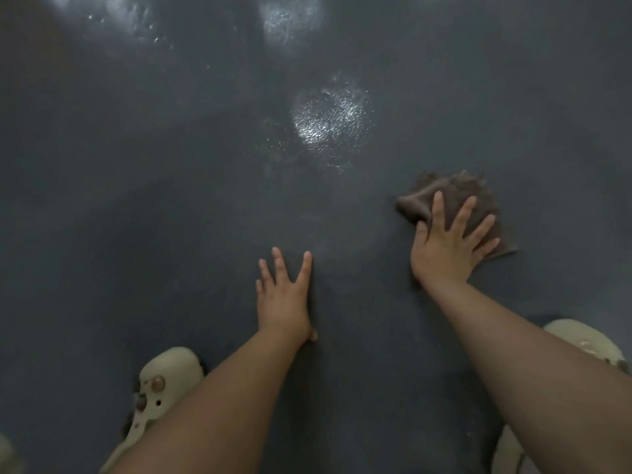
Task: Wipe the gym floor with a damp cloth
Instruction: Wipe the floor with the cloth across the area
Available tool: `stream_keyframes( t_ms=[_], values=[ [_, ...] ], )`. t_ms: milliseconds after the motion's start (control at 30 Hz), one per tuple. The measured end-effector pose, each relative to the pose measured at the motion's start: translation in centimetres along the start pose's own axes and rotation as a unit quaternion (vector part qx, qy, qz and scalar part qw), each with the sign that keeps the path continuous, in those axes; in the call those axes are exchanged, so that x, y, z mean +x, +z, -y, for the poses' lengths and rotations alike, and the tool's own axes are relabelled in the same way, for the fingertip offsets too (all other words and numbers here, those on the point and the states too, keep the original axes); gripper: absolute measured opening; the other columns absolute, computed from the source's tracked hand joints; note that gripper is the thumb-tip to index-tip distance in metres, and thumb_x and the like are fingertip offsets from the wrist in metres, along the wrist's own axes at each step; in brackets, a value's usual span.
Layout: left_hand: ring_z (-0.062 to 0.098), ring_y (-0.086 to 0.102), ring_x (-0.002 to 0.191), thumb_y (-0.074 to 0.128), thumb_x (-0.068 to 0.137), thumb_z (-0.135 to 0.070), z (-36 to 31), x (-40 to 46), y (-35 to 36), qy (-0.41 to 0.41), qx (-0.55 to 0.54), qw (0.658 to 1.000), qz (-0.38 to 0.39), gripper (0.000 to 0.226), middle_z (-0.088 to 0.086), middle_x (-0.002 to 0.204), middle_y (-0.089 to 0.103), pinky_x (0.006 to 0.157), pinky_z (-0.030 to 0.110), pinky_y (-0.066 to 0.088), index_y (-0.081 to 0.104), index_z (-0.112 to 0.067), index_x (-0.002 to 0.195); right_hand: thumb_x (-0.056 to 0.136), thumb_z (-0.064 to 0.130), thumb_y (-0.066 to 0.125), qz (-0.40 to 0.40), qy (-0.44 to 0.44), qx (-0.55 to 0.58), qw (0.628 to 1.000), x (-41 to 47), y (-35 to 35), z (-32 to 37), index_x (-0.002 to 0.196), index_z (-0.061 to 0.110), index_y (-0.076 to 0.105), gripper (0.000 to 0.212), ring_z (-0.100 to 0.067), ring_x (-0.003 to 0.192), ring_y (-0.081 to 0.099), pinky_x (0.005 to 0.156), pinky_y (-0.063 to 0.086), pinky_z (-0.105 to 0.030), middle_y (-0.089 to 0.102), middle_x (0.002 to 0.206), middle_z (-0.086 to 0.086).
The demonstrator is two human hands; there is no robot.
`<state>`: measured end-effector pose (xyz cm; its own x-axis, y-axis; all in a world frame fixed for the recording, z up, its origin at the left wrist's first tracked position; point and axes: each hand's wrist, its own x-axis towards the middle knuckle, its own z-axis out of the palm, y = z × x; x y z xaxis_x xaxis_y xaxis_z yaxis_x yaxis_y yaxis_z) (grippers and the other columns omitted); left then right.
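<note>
You are in the middle of wiping the floor.

Your right hand (pixel 448 244) lies flat with spread fingers, pressing the brown cloth (pixel 458 203) onto the dark gym floor (pixel 136 165). Your left hand (pixel 284 295) rests flat and wide on the floor, holding nothing. Next, I think, push the cloth toward the shiny wet patch (pixel 330 118) ahead. There is lots of room in front; your shoes (pixel 167 381) sit close behind.

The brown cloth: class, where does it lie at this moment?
In the head view the brown cloth lies right of centre on the dark floor, flat under the right hand.
</note>
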<state>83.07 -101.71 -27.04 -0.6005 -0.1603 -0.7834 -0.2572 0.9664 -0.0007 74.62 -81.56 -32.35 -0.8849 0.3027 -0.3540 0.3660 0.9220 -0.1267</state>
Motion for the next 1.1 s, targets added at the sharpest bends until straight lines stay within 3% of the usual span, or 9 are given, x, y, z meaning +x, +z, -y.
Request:
stream_keyframes(
  t_ms=[100, 267, 367, 433, 533, 767, 967, 1033, 1100],
  values=[
    [0.044, -0.021, 0.140, 0.085, 0.065, -0.035, 0.0, 0.1, 0.1, 0.006, -0.007, 1.000, -0.003, 0.136, 0.019, 0.148, -0.036, 0.117, 0.046, 0.003, -0.025, -0.034, 0.145, 0.099, 0.045, 0.032, 0.025, -0.017, 0.018, 0.999, -3.0, 1.2, 3.7, 0.150, 0.038, 0.006, 0.058, -0.045, 0.142, -0.010, 0.109, -0.007, -0.063, -0.009, 0.159, -0.010],
    [0.045, -0.022, 0.139, 0.085, 0.065, -0.034, 0.3, 0.3, 0.4, 0.019, -0.008, 1.000, -0.006, 0.132, 0.020, 0.149, -0.035, 0.117, 0.047, 0.002, -0.016, -0.030, 0.149, 0.087, 0.047, 0.035, 0.036, -0.264, -0.053, 0.962, -10.5, 5.1, 4.1, 0.143, 0.035, 0.031, 0.057, -0.048, 0.136, 0.017, 0.108, 0.004, -0.060, 0.032, 0.151, -0.016],
    [0.045, -0.021, 0.139, 0.086, 0.064, -0.034, 0.3, 0.4, 0.4, 0.019, -0.010, 1.000, -0.012, 0.135, 0.020, 0.149, -0.035, 0.117, 0.048, 0.003, -0.019, -0.029, 0.148, 0.087, 0.049, 0.033, 0.013, -0.333, -0.086, 0.939, -9.1, 4.7, 2.1, 0.144, 0.037, 0.028, 0.059, -0.042, 0.137, 0.016, 0.109, 0.008, -0.055, 0.035, 0.150, -0.012],
    [0.046, -0.020, 0.139, 0.086, 0.064, -0.033, 0.3, 0.4, 0.5, 0.019, -0.007, 1.000, -0.013, 0.137, 0.021, 0.148, -0.035, 0.117, 0.048, 0.004, -0.024, -0.031, 0.146, 0.093, 0.048, 0.033, 0.008, -0.313, -0.087, 0.946, -7.1, 3.8, 2.2, 0.147, 0.041, 0.020, 0.056, -0.041, 0.142, 0.004, 0.113, -0.002, -0.052, 0.017, 0.158, -0.008],
    [0.047, -0.021, 0.139, 0.086, 0.065, -0.033, 0.2, 0.6, 0.5, 0.019, -0.006, 1.000, -0.018, 0.137, 0.021, 0.148, -0.035, 0.116, 0.049, 0.004, -0.025, -0.030, 0.146, 0.098, 0.043, 0.033, -0.001, -0.184, -0.050, 0.982, -3.7, 2.7, 4.8, 0.149, 0.043, 0.008, 0.056, -0.039, 0.144, -0.011, 0.113, -0.009, -0.052, -0.007, 0.160, -0.002],
    [0.044, -0.022, 0.139, 0.084, 0.067, -0.034, 0.7, 0.6, 0.6, 0.044, -0.024, 0.999, -0.021, 0.135, 0.019, 0.149, -0.034, 0.116, 0.048, 0.004, -0.025, -0.026, 0.146, 0.100, 0.045, 0.028, 0.005, -0.086, -0.026, 0.996, -2.2, 2.0, 8.2, 0.149, 0.041, 0.004, 0.055, -0.041, 0.143, -0.013, 0.111, -0.007, -0.059, -0.011, 0.159, -0.004],
    [0.019, 0.022, 0.143, 0.073, 0.079, -0.011, 8.2, 0.5, -0.9, 0.113, -0.181, 0.966, -0.149, 0.099, -0.002, 0.158, 0.017, 0.112, 0.025, 0.022, 0.007, -0.023, 0.153, 0.098, 0.045, 0.034, 0.006, -0.148, -0.030, 0.989, -9.3, 4.6, 11.7, 0.149, 0.042, 0.006, 0.058, -0.044, 0.142, -0.012, 0.110, -0.008, -0.061, -0.011, 0.159, -0.007],
    [0.024, 0.022, 0.142, 0.074, 0.077, -0.012, 11.3, 0.8, -1.8, 0.087, -0.160, 0.967, -0.178, 0.101, 0.003, 0.157, 0.016, 0.113, 0.029, 0.023, 0.008, -0.022, 0.153, 0.097, 0.045, 0.037, 0.031, -0.213, -0.034, 0.976, -12.7, 6.1, 13.0, 0.148, 0.044, 0.010, 0.058, -0.045, 0.141, -0.013, 0.109, -0.013, -0.060, -0.010, 0.159, -0.008],
    [0.028, 0.011, 0.144, 0.081, 0.073, -0.022, 13.7, 1.3, -2.4, 0.024, -0.128, 0.981, -0.140, 0.114, 0.008, 0.159, 0.002, 0.115, 0.035, 0.020, 0.000, -0.024, 0.153, 0.094, 0.050, 0.037, 0.048, -0.319, -0.055, 0.945, -15.4, 7.7, 13.6, 0.146, 0.044, 0.022, 0.055, -0.049, 0.141, -0.004, 0.107, -0.012, -0.060, 0.005, 0.159, -0.010]
  ],
)
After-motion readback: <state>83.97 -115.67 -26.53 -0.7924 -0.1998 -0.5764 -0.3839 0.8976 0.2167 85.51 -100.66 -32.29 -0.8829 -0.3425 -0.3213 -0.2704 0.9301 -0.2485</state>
